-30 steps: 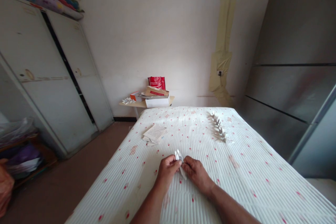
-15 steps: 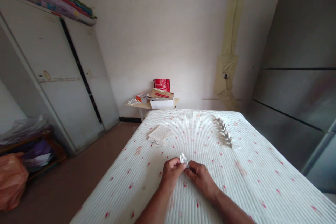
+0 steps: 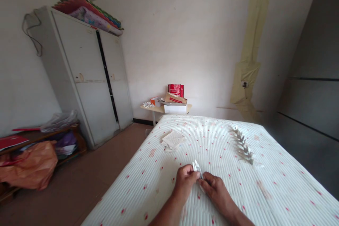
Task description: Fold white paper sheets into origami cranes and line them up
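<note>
Over the near half of the bed, my left hand (image 3: pixel 184 180) is closed, pinching a small folded piece of paper (image 3: pixel 196 166) between thumb and fingers. My right hand (image 3: pixel 215 188) grips the lower right side of that same paper, its fingers bent. Two narrow pale points of the paper stick up above my fingertips; its lower part is hidden by the hands. Beyond my left hand lies a loose pile of printed paper sheets (image 3: pixel 172 140). To the right, several folded paper figures with wing-like points (image 3: pixel 242 143) stand in a row.
The bed (image 3: pixel 143 197) has a white ribbed cover with red dots. Behind it, a small table (image 3: pixel 144 107) holds boxes (image 3: pixel 175 108), a red bag (image 3: pixel 176 90) and a white heap. A grey cabinet (image 3: pixel 90 99) stands left, near an orange bag (image 3: pixel 34 166).
My view has turned left and tilted up, so everything sits further right and lower. Both hands stay on the folded paper, with only slight finger movement.
</note>
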